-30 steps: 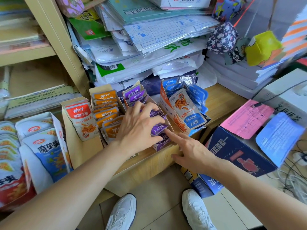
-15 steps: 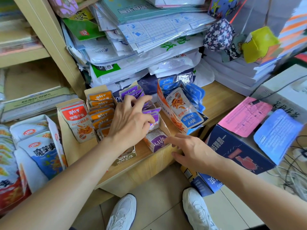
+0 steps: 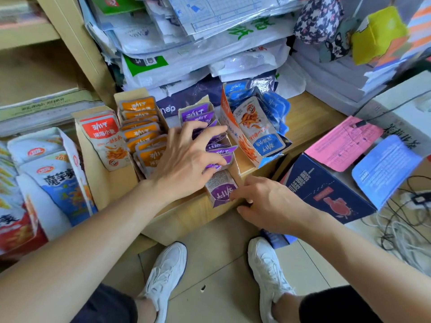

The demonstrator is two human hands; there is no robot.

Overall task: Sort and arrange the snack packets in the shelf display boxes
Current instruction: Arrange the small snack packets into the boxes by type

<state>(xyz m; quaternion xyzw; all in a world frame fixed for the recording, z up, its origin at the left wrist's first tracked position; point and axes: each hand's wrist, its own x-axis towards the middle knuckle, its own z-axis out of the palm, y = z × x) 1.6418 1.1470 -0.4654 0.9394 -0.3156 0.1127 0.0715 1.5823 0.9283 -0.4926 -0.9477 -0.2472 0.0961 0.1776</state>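
Since a second ago the right hand has gone from pointing to bracing the purple box just ahead of it, grasping nothing. The left hand, fingers spread and unclenched, presses the purple packets beneath it. Best to push them back evenly and upright.

"魔芋爽" on white-blue packet; "深海小鱼" on red packet; "deli", inverted, on navy bag.

Bright, even light (edges warped)
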